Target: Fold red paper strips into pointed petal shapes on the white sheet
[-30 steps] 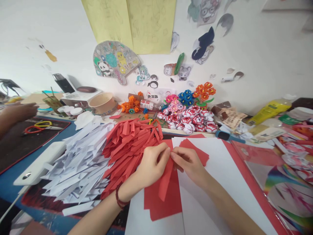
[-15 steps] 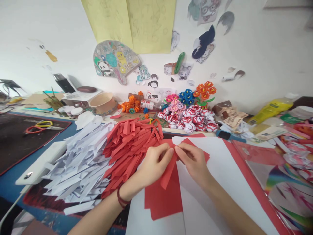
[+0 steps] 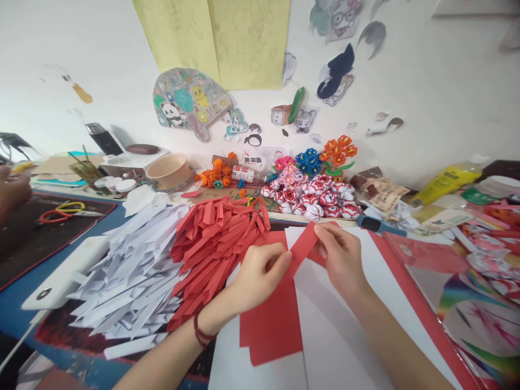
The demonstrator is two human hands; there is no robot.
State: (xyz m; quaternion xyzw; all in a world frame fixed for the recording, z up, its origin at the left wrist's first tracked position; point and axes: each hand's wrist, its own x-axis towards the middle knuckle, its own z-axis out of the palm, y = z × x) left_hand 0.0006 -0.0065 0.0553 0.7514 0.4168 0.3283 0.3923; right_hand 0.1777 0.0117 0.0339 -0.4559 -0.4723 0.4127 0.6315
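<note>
A red paper strip [image 3: 303, 246] slants up to the right between my hands. My left hand [image 3: 262, 271] is closed on its lower end, thumb on top. At the upper end, my right hand [image 3: 341, 254] pinches the strip between thumb and fingers. Beneath them lie red paper sheets [image 3: 276, 330] on large white paper [image 3: 337, 336]. Left of my left hand is a heap of folded red strips [image 3: 215, 244], and beyond it a heap of folded white strips [image 3: 130, 276].
Another person's hand [image 3: 12, 195], blurred, shows at the left edge near scissors [image 3: 60, 214]. A white power bank [image 3: 67, 271] with a cable lies left. Red-and-white paper flowers [image 3: 317, 197], a round bowl [image 3: 170, 169] and a yellow bottle [image 3: 450, 179] stand along the wall.
My right hand has moved right, away from my left, and the strip now stretches between them instead of hanging down. Another person's hand has come in at the left edge.
</note>
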